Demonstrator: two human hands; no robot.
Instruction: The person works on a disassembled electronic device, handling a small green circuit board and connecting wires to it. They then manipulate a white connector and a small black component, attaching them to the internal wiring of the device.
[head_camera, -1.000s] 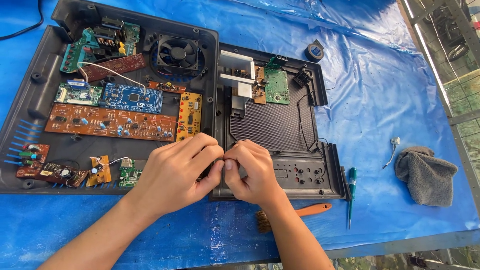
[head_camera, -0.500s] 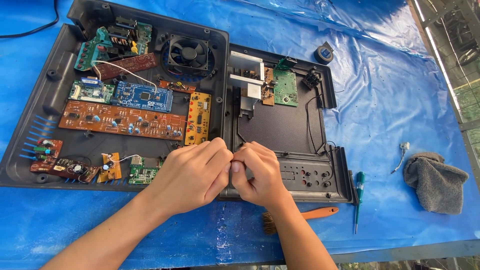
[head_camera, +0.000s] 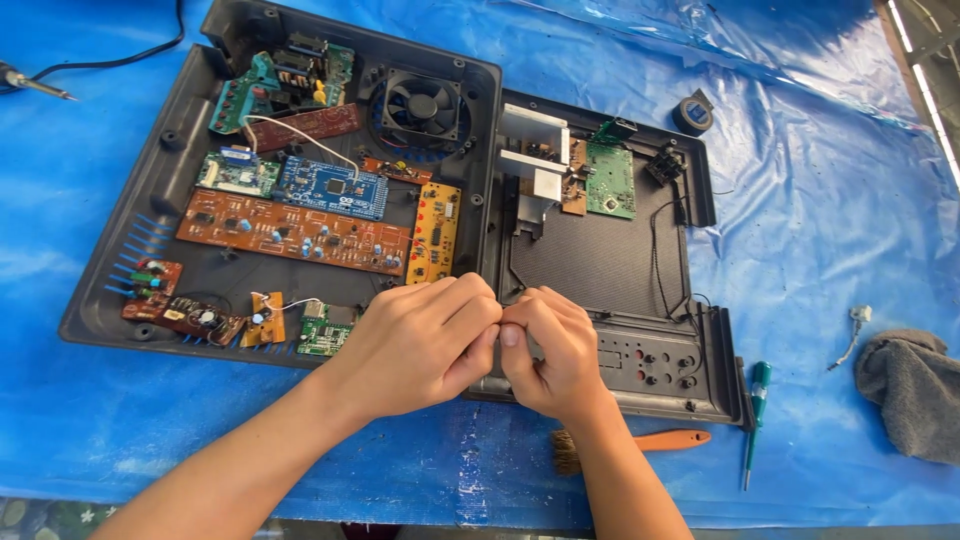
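Left hand (head_camera: 415, 345) & right hand (head_camera: 552, 352) stay pinched together at the open casing (head_camera: 600, 260) edge; what they clamp, can't tell. Fingertips curled tight, no shift vs before. Blue board (head_camera: 330, 188) sits upper-left, long orange board (head_camera: 295, 232) below it.

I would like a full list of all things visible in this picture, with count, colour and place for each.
open casing: one, dark grey, two halves side by side on the sheet
plastic sheet: one, blue, under everything
circuit boards: several, brown, blue, green and yellow, in the left half
fan: one, black, top of the left half
green board: one, top of the right half
tape roll: one, dark, above the casing's right corner
screwdriver: one, green, right of the casing
brush: one, orange handle, below the casing
cloth: one, grey, far right
soldering iron: one, with black cable, top left
left hand and right hand: fingertips pressed together over the casing's front edge; what they pinch is hidden
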